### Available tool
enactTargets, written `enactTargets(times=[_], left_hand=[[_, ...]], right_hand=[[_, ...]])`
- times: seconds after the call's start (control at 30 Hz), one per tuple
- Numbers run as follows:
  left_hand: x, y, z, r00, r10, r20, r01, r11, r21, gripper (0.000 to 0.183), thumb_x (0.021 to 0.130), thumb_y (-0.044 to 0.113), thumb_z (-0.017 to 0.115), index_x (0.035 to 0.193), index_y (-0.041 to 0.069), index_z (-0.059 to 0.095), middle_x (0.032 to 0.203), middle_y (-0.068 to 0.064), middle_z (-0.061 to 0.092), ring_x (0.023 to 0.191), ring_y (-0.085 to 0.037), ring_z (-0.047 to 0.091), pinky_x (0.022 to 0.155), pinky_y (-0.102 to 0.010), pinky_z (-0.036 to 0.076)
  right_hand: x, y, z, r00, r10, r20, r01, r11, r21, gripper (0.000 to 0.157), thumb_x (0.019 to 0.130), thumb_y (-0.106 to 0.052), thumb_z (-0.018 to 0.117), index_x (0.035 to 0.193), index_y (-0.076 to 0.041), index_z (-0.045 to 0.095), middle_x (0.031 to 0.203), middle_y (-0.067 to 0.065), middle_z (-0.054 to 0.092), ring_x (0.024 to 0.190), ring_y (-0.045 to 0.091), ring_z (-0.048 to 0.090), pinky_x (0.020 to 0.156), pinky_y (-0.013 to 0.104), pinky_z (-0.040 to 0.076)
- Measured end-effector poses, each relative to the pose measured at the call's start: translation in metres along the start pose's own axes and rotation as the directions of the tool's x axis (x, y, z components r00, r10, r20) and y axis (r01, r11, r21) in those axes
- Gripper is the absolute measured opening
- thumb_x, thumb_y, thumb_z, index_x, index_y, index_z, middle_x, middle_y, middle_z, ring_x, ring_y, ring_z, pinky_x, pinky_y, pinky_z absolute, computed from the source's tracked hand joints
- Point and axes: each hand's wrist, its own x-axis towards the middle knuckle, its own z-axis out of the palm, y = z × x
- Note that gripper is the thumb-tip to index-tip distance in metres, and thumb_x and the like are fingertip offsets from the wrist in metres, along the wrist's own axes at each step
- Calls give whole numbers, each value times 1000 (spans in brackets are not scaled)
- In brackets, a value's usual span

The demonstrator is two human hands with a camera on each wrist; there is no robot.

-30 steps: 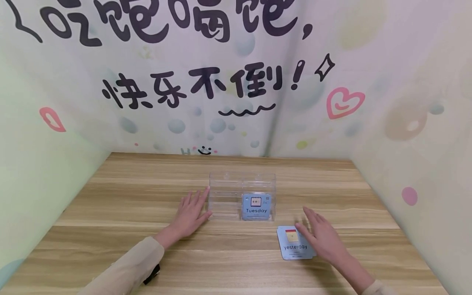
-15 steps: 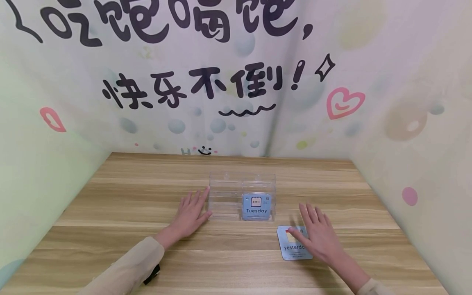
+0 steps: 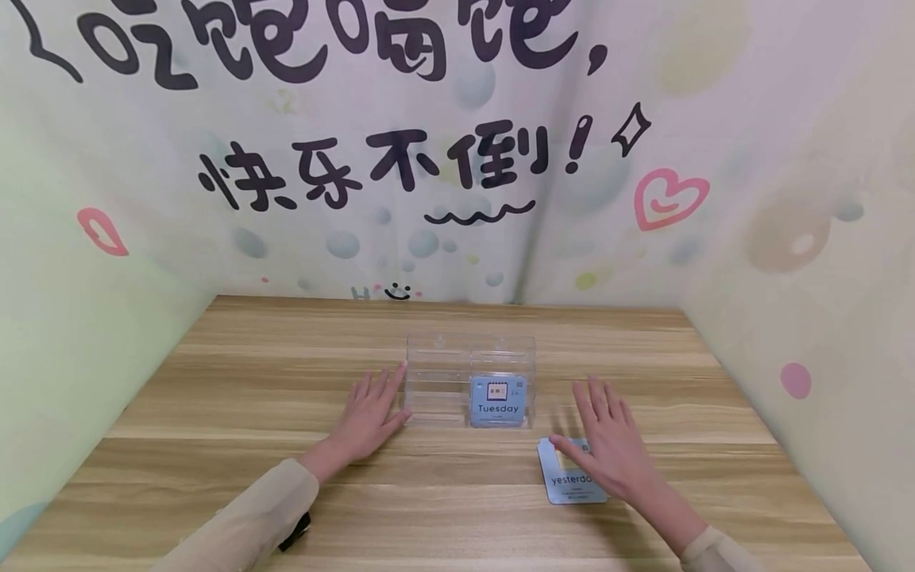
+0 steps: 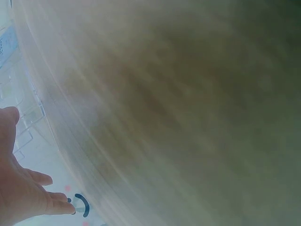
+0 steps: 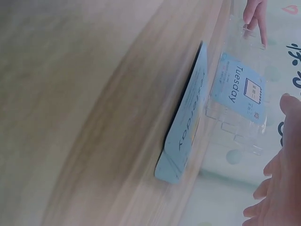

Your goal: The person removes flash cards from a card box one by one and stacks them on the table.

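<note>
A clear plastic card holder [image 3: 438, 375] with rows of slots stands mid-table. A blue card reading "Tuesday" [image 3: 498, 407] fills its lower right slot. My left hand [image 3: 364, 419] rests at the holder's left side, fingers extended, fingertips right at its edge. Over a small stack of blue cards, the top one marked "yesterday" [image 3: 568, 486], hovers my right hand [image 3: 620, 453] with straight, spread fingers and nothing in its grasp. It covers part of the top card in the head view. From the right wrist, the card stack [image 5: 186, 122] shows below the hand, with another card's corner sticking out.
The wooden tabletop [image 3: 236, 381] is bounded by a printed cloth wall [image 3: 343, 270] behind and pale walls on both sides. A black object [image 3: 294, 533] shows under the left sleeve.
My right hand has shifted left and away from me over the cards, its fingers straightening and spreading. The left hand, holder and cards have stayed in place.
</note>
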Motion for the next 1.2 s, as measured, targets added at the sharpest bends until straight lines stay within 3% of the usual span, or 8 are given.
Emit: enactTargets(times=[0.37, 1.2], left_hand=[[0, 0, 1, 1000, 2, -3, -2, 1000, 0, 71, 93, 34, 50, 146, 11, 9, 139, -31, 28, 127, -53, 20, 99, -66, 16], [1, 1, -1, 1000, -1, 14, 1, 1000, -12, 72, 93, 35, 49, 146, 11, 8, 140, -30, 27, 127, -53, 19, 99, -66, 15]], right_hand=[[8, -10, 3, 999, -33, -20, 33, 999, 5, 86, 84, -57, 50, 142, 1, 22, 148, 24, 10, 135, 42, 6, 104, 58, 17], [15, -17, 8, 998, -55, -33, 55, 998, -16, 87, 83, -57, 52, 141, 2, 24, 147, 24, 18, 134, 43, 11, 105, 56, 18]])
